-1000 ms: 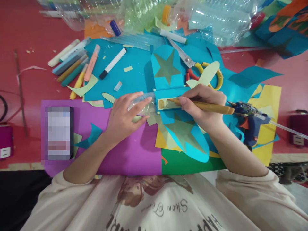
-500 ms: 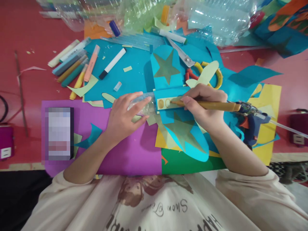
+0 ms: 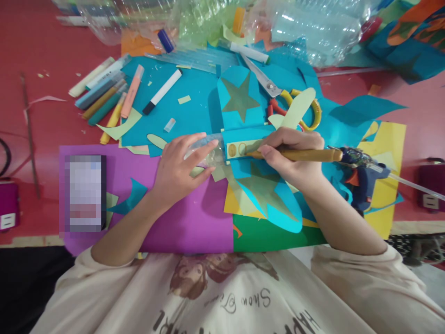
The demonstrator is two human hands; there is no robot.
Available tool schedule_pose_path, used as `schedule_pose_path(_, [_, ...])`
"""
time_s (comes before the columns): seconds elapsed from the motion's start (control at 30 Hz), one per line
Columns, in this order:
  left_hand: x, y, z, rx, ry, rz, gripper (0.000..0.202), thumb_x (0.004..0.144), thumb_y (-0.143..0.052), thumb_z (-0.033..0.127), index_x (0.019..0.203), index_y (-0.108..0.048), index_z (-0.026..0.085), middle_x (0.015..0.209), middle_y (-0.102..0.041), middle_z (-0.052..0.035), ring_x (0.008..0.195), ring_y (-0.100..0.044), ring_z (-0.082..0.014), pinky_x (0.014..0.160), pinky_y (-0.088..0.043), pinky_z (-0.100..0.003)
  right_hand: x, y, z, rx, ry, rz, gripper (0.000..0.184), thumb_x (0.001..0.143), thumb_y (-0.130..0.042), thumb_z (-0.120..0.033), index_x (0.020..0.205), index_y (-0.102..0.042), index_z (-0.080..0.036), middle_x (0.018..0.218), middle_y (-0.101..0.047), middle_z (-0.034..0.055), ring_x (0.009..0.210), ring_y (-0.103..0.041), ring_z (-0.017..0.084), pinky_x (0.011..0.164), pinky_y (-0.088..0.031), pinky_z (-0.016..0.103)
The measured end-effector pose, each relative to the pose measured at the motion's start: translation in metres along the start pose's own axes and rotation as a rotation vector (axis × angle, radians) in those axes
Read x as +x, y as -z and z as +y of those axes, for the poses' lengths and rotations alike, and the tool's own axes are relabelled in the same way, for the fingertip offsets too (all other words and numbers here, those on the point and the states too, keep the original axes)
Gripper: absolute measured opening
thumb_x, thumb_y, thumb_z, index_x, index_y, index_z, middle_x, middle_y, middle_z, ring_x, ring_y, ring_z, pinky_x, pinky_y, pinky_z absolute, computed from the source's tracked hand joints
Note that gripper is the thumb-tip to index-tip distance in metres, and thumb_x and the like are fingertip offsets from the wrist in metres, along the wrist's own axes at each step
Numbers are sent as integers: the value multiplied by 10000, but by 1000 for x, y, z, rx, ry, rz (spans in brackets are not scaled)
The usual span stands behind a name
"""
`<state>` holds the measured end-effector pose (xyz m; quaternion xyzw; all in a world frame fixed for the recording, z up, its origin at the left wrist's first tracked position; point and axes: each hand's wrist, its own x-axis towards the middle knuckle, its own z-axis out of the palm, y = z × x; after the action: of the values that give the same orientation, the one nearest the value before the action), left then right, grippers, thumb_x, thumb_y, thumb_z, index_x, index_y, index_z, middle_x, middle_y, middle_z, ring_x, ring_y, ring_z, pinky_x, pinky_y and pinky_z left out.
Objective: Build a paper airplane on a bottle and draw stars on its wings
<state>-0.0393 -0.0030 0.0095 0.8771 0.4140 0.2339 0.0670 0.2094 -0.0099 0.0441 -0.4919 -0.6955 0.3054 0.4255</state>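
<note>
A clear plastic bottle (image 3: 212, 157) lies on its side, wrapped in blue paper, with blue wing shapes on both sides; each wing bears a dull olive star (image 3: 242, 96). My left hand (image 3: 181, 162) steadies its bare clear end, thumb below and fingers over the top. In my right hand (image 3: 295, 150) is a brown marker (image 3: 309, 155), pinched near its tip. That tip touches a pale paper strip (image 3: 239, 149) on the blue wrap, beside one filled brown circle and one outlined circle. The far part of the strip is hidden by my right fingers.
Yellow-handled scissors (image 3: 315, 111) lie beyond my right hand, and a blue glue gun (image 3: 365, 185) is to its right. Several markers (image 3: 104, 93) are spread at the left, above a phone (image 3: 86, 192). Large clear bottles (image 3: 313, 28) line the back.
The marker has tilted slightly and its tip has shifted a little downward at the outlined circle. My right fingers moved with it. My left hand and the bottle stay put.
</note>
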Motion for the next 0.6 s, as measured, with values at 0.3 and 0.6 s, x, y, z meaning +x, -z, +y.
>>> schedule_pose_path(0.3, [1, 1, 1, 26, 28, -32, 372, 952, -523, 464, 1283, -583, 305, 1283, -630, -75, 1156, -602, -247, 957, -483, -405, 0, -1, 1, 3, -29, 29, 373, 847, -647, -478, 593, -604, -208, 527, -592, -8, 476, -536, 116, 435, -411, 262])
schedule_pose_path(0.6, [1, 1, 1, 27, -16, 23, 364, 944, -560, 425, 1283, -578, 295, 1272, -639, -79, 1129, -622, -246, 928, -495, -389, 1, -6, 1, -19, 26, 111, 355, 861, -637, -457, 615, -607, -203, 512, -577, -15, 444, -474, 101, 408, -369, 262])
